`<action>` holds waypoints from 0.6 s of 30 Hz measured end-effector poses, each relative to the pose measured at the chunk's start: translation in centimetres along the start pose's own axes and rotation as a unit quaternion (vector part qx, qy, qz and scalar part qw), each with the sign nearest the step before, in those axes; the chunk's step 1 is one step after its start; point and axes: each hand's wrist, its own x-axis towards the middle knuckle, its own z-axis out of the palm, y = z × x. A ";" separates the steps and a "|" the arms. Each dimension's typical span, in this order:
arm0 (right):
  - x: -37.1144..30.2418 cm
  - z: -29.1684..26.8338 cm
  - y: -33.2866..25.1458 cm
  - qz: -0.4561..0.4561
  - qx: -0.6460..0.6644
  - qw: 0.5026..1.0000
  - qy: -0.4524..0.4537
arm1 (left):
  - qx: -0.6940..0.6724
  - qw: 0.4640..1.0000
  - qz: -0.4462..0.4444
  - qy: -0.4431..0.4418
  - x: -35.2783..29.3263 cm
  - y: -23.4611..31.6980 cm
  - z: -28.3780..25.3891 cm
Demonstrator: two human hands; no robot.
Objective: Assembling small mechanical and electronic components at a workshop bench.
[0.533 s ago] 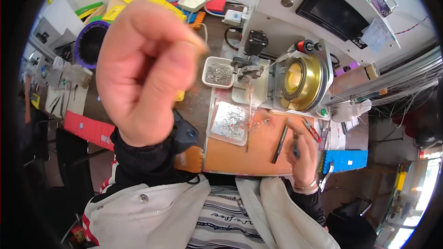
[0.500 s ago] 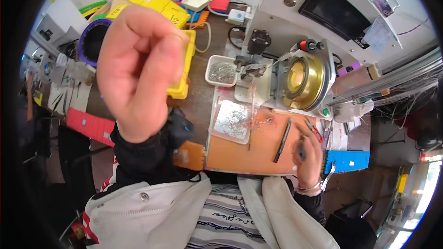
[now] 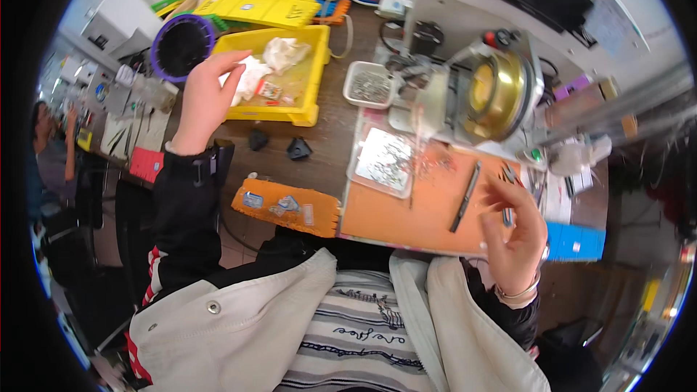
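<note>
My left hand (image 3: 206, 98) is raised at the left, in front of the yellow bin (image 3: 308, 113). Its fingers bend forward, with a small gap between thumb and fingertips and nothing visible in them. White crumpled paper (image 3: 284, 54) lies in the bin. At the right edge of the orange mat (image 3: 392, 229) hovers my right hand (image 3: 519, 236), fingers curved and thumb apart. Through that gap shows a small blue and dark object (image 3: 507, 216); whether the hand touches it I cannot tell. A dark pen-like tool (image 3: 465, 197) and a tray of small metal pieces (image 3: 381, 163) lie on the mat.
A machine with a brass-coloured disc (image 3: 501, 94) stands behind the mat, beside a white dish of metal bits (image 3: 369, 84). Orange (image 3: 287, 210) and blue (image 3: 577, 242) boards flank the mat. A purple-rimmed bin (image 3: 181, 47) is at far left. Another person (image 3: 54, 138) sits beyond.
My left hand has dropped from close in front of the camera toward the yellow bin, and its pinch has loosened. My right hand has shifted slightly right. The whole view has tilted.
</note>
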 end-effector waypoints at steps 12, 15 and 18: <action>6.7 -5.0 -7.4 -0.132 0.089 0.945 0.286 | -0.049 0.997 0.066 -0.006 -0.7 9.8 0.7; 4.5 -6.9 -5.1 -0.198 0.097 0.919 0.327 | -0.064 0.995 0.074 -0.007 -1.6 9.0 0.9; 8.7 -5.3 -6.1 -0.276 0.086 0.882 0.372 | -0.055 0.997 0.057 -0.001 -2.8 8.4 0.3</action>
